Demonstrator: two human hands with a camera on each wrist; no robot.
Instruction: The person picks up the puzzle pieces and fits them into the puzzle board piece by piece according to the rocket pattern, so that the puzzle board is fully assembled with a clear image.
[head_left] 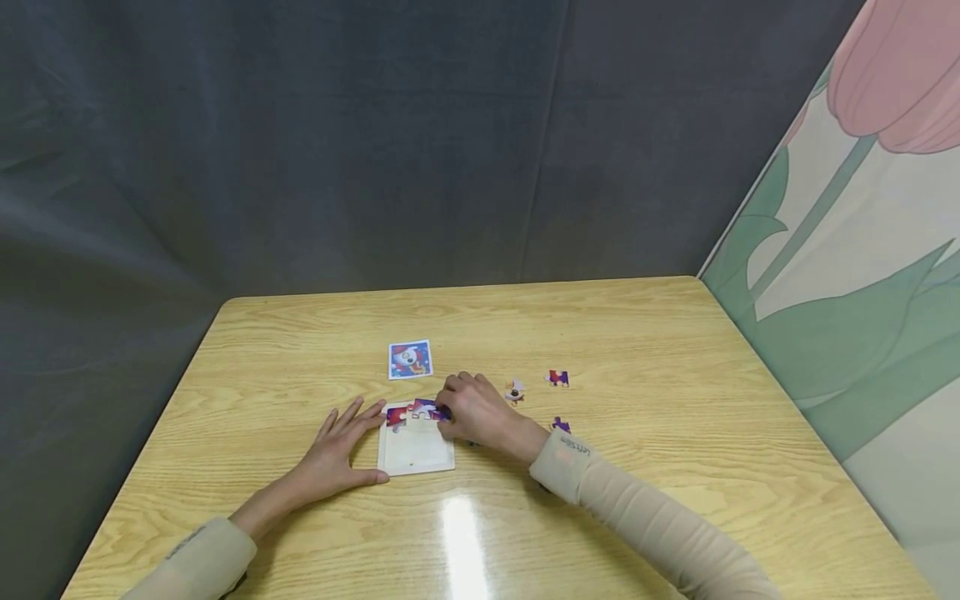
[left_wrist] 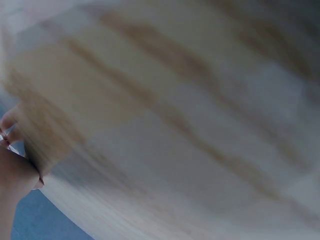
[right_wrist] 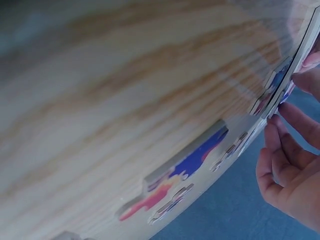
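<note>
A white square puzzle tray [head_left: 416, 452] lies on the table, with several joined jigsaw pieces [head_left: 397, 415] along its far edge. My left hand [head_left: 337, 454] rests at the tray's left side with fingers spread, thumb at the near corner and fingertips by the far corner. At the far right corner, my right hand [head_left: 480, 410] has its fingers curled and pinches a purple jigsaw piece [head_left: 442, 413], which they partly cover. In the right wrist view, the thumb and fingertips meet at the tray's edge. Only part of the left hand [left_wrist: 15, 172] shows in the left wrist view.
Behind the tray lies a square picture card [head_left: 410, 360]. Loose jigsaw pieces lie to the right: a pale one [head_left: 515, 392], a red and purple one [head_left: 558, 378] and a purple one [head_left: 560, 425]. A dark curtain [head_left: 375, 150] hangs beyond the wooden table [head_left: 637, 333].
</note>
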